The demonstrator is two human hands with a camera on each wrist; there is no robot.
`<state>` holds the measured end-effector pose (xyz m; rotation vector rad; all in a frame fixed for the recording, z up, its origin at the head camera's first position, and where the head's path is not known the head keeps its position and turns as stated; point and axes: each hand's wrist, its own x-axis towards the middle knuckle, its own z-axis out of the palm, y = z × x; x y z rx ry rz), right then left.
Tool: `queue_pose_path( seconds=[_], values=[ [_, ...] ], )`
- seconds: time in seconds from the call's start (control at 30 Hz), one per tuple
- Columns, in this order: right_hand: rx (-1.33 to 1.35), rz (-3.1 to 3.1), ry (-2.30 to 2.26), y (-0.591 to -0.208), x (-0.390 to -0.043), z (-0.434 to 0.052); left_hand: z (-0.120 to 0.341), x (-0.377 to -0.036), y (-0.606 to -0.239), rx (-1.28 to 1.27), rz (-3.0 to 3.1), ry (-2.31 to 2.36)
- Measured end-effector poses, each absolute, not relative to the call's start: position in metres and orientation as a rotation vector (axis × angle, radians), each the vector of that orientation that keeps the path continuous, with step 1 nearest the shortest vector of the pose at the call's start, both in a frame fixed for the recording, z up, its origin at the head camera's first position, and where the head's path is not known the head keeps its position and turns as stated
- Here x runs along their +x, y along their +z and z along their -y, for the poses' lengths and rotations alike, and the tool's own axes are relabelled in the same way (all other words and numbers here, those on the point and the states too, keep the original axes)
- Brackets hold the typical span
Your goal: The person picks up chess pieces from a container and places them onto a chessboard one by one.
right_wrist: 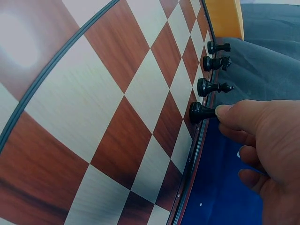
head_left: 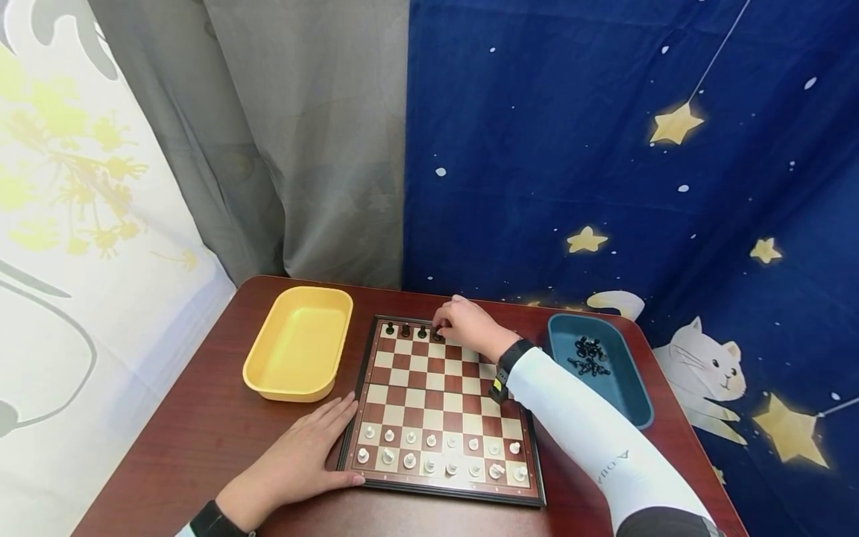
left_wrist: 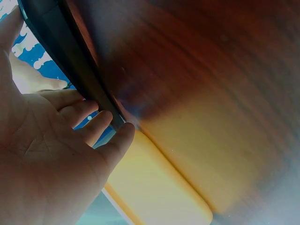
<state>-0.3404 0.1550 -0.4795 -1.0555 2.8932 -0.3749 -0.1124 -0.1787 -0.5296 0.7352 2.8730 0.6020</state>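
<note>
Our right grip (head_left: 467, 326) pinches a black piece (right_wrist: 200, 113) on the far row of the chessboard (head_left: 426, 382), likely placing it; releasing seems next.

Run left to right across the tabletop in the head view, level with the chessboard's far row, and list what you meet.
Yellow tray → three black chess pieces → right hand, pinching another black piece → blue tray.
</note>
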Motion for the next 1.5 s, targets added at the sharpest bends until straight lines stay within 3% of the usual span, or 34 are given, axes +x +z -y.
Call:
queue_pose_path(
  seconds=[0.43, 1.0, 1.5],
  values=[
    [-0.948, -2.918, -0.441, -0.467, -0.335, -0.192, 0.179, -0.114, -0.531, 0.732, -2.869, 0.610],
    [-0.512, -3.099, -0.623, -0.442, -0.301, -0.332, 0.178, -0.113, -0.535, 0.728, -2.888, 0.618],
    [-0.403, -3.165, -0.677, -0.448, -0.287, -0.417, 0.179, -0.110, -0.533, 0.773, -2.911, 0.607]
  ],
)
